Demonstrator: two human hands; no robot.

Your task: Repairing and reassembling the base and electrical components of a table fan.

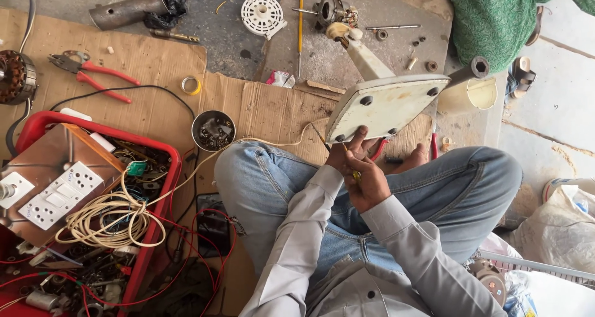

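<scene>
Grey sleeves run forward from the bottom edge to both hands, which meet over the lap of a person sitting cross-legged in jeans on cardboard (155, 63). Right hand (370, 184) is closed round a screwdriver (351, 162) with a yellow handle, its thin shaft slanting up and left toward the near corner of a cream fan base (387, 106). Left hand (348, 151) lies just beyond and partly under the right one, fingers against that same corner; I cannot tell how firmly it grips. Turned underside up, with black feet showing, the base sits directly ahead of the hands, its long axis rising to the right toward a dark tube (468, 72). Off to the left sit a red crate (93, 218) of wires and red pliers (93, 75).
</scene>
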